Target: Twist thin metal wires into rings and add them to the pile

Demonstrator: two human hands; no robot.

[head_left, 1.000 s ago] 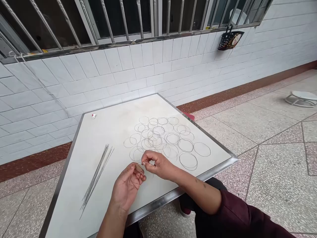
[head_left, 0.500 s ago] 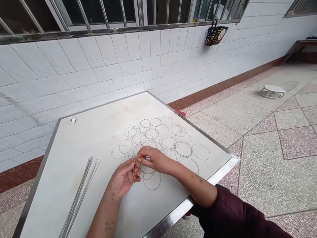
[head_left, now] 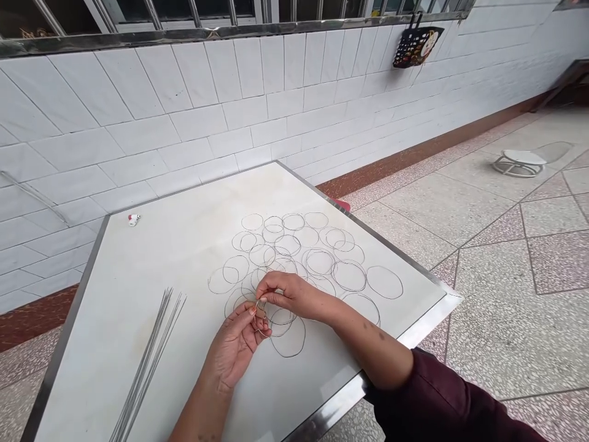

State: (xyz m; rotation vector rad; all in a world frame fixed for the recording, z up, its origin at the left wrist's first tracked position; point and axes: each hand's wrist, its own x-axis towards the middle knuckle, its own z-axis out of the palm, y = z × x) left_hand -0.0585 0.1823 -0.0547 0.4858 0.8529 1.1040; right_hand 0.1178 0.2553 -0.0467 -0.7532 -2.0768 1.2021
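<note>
My left hand (head_left: 237, 344) pinches a thin wire loop (head_left: 256, 319) between thumb and fingers, low over the middle of the table. Fingertips of my right hand (head_left: 288, 293) close on the top of the same wire, touching or nearly touching the left fingertips. Beneath and beyond both hands, several thin wire rings (head_left: 384, 282) lie flat and overlapping on the white table (head_left: 184, 245). A bundle of straight wires (head_left: 146, 368) rests on the table left of my left forearm.
A small white and red object (head_left: 134, 220) sits near the table's far left corner. The metal table edge (head_left: 338, 402) runs under my right forearm. Beyond are a tiled wall, a hanging dark bag (head_left: 416, 46) and a low round stool (head_left: 519, 161) on the floor.
The camera view has shifted slightly, moving the rings and stool rightward in the picture. Both hands still hold the wire, with the left fingers curled a little differently around it.
</note>
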